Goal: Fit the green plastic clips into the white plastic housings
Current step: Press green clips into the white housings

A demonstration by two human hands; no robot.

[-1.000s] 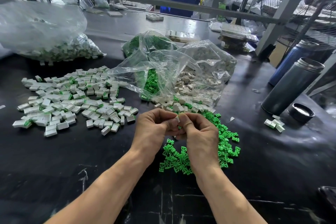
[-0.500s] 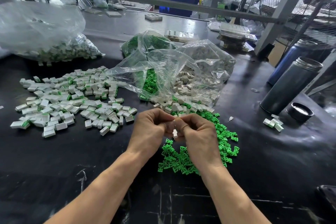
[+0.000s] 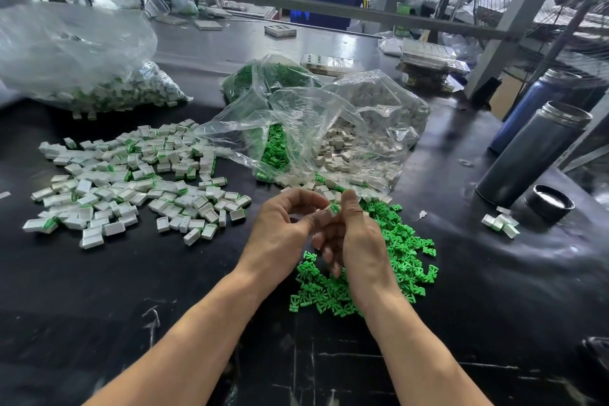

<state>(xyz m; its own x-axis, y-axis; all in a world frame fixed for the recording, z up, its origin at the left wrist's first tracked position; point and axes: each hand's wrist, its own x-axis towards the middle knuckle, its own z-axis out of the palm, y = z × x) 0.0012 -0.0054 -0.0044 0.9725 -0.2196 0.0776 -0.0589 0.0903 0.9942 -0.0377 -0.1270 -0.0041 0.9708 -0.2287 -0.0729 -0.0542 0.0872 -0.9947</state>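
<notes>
Small white plastic housing (image 3: pixel 327 209) with a bright green plastic clip (image 3: pixel 334 208) at its right end, held up above the black tabletop (image 3: pixel 164 290) between both hands. Left hand (image 3: pixel 280 234) curled, thumb and fingertips pinching the housing from the left. Right hand (image 3: pixel 357 241) meeting it from the right, thumb raised and pressing on the green end, remaining fingers loosely bent below and holding nothing visible. Long axis of the piece seemingly running left to right, from one hand to the other, green end toward the right thumb; too small to tell how far the clip is seated. Judged from that: a push along that axis, right thumb driving leftward against the left hand's grip.

Pile of loose green plastic clips (image 3: pixel 405 260) lying directly under and just right of the right hand, so nearer that hand for the coming pick. Loose white housings (image 3: pixel 324 189) spilled from the mouth of the clear plastic bag (image 3: pixel 329 128), just beyond both hands. Spread of white housings already carrying green clips (image 3: pixel 131 181) well off to the left, on the left hand's side, the likely drop spot.
</notes>
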